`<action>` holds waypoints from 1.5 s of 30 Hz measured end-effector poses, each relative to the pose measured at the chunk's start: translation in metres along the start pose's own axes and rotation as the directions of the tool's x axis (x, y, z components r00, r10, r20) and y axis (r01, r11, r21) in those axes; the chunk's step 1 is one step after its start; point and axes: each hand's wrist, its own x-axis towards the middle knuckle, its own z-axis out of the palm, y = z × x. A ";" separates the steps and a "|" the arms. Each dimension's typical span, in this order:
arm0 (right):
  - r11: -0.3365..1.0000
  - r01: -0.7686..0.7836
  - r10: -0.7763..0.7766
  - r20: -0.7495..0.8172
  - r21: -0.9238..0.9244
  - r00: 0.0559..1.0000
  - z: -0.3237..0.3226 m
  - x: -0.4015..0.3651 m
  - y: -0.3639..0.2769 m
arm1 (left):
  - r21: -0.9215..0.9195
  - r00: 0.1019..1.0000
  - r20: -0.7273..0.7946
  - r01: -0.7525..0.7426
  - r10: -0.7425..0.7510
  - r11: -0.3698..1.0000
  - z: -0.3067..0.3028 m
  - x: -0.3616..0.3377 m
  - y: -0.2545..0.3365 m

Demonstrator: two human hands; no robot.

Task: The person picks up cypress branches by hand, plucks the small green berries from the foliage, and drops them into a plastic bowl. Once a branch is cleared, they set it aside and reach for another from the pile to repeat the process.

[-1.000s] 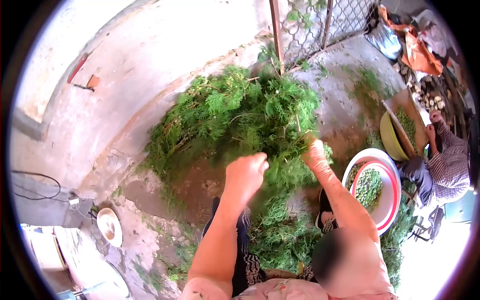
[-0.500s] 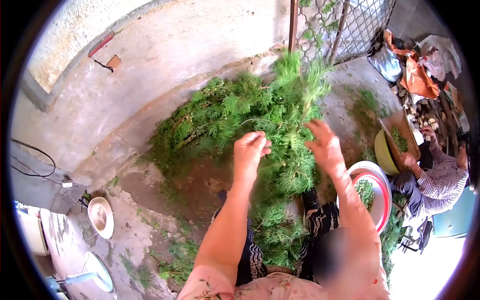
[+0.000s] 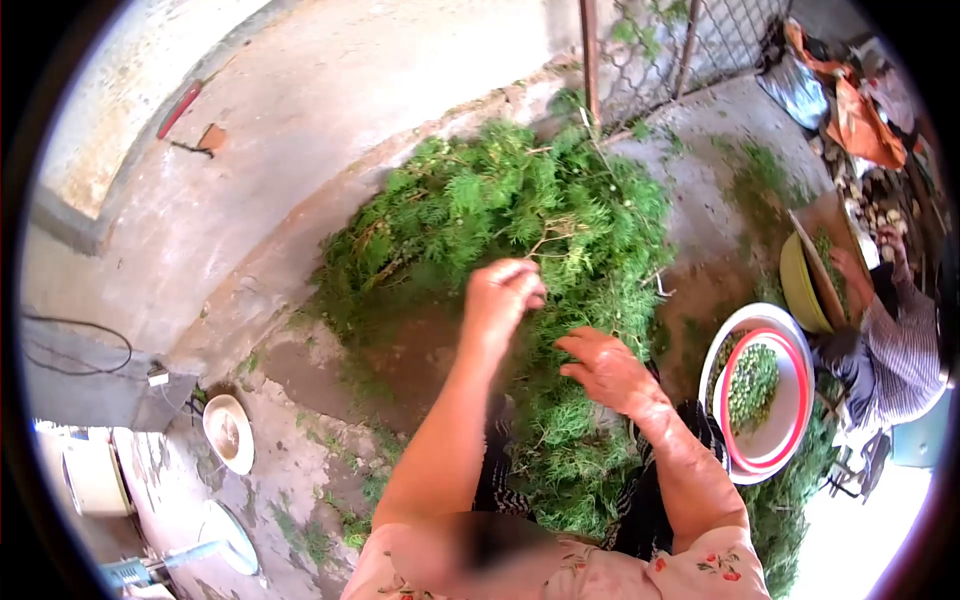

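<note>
A big heap of green, scaly-leaved conifer branches (image 3: 600, 205) lies on the floor before me and runs down between my legs. Over its near middle, my left hand (image 3: 500, 305) is closed in a pinch. A thin, mostly bare twig (image 3: 548, 238) reaches up from its fingertips, though the exact grip is partly hidden. My right hand (image 3: 608, 372) hovers just above the greenery, to the right of and nearer to me than the left. Its fingers are stretched out, and nothing shows in them.
At right, a red-rimmed basin (image 3: 808, 385) holding small green pieces sits in a larger pale basin (image 3: 712, 350). Beyond it a co-worker's sleeve (image 3: 895, 345) shows by a yellow-green tub (image 3: 800, 285). A pale hat (image 3: 228, 435) and a fan (image 3: 230, 538) stand left. Mesh fencing (image 3: 640, 75) rises behind.
My right hand has moved down and left, closer to my left hand. A blurred frond at the heap's far right is no longer moving there. My left hand stays pinched.
</note>
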 end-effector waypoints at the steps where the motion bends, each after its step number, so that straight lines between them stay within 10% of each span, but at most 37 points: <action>1: 1.000 -0.005 0.005 0.055 0.009 0.998 0.005 0.000 -0.001 | -0.020 0.998 -0.068 0.004 -0.005 1.000 -0.005 0.002 0.003; 8: 0.990 -0.097 0.116 0.205 -0.100 0.972 -0.012 0.000 0.000 | -0.054 0.993 -0.089 0.076 -0.081 0.996 -0.001 0.001 0.012; 17: 0.977 -0.213 0.199 -0.478 0.025 0.855 -0.074 -0.016 0.053 | -0.085 0.994 -0.023 0.103 -0.105 0.991 0.030 -0.017 0.013; 22: 0.920 -0.304 0.391 -0.538 0.247 0.746 -0.094 -0.028 0.068 | -0.250 0.979 0.090 0.198 -0.181 0.948 0.052 -0.015 0.013; 35: 0.860 -0.485 0.507 -0.359 0.157 0.783 -0.070 -0.034 0.123 | -0.313 0.950 0.135 0.311 -0.282 0.897 0.071 -0.029 0.007; 39: 0.862 -0.413 0.370 -0.191 -0.293 0.909 -0.031 -0.046 0.179 | -0.333 0.949 0.127 0.313 -0.287 0.889 0.068 -0.024 0.009; 45: 0.767 -0.627 0.638 -0.261 0.134 0.725 0.030 -0.053 0.232 | -0.396 0.952 0.073 0.301 -0.297 0.867 0.063 -0.017 0.019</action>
